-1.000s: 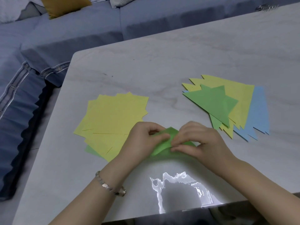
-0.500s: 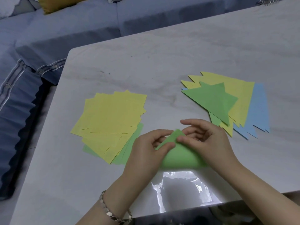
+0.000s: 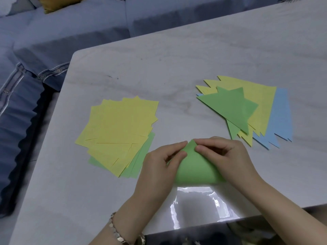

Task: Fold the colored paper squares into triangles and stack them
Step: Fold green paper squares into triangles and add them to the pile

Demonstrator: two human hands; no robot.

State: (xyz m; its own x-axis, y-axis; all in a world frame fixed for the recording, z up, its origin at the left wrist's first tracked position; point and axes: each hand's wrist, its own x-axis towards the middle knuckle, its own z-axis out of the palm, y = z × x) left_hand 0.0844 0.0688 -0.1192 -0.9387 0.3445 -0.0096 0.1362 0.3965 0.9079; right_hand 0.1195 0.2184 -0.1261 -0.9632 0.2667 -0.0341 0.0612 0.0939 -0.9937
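A green paper square (image 3: 195,169) lies bent over on itself near the table's front edge, its far corner pointing away from me. My left hand (image 3: 160,167) pinches that corner from the left, and my right hand (image 3: 224,156) pinches it from the right with thumb and forefinger. To the left lies a fanned pile of flat yellow squares (image 3: 118,128) with green squares showing under its right edge. At the right sits the stack of folded triangles (image 3: 247,110): green on top, yellow beneath, blue at the bottom.
The grey marble-look table (image 3: 159,68) ends close to me, with a bright reflection (image 3: 198,204) on its front edge. A blue sofa (image 3: 62,32) stands behind and to the left of the table. I wear a bracelet (image 3: 122,236) on my left wrist.
The green sheet has gone from a crumpled lift to a bent-over fold lying flatter. Both hands have come together at its far corner. The piles have not moved.
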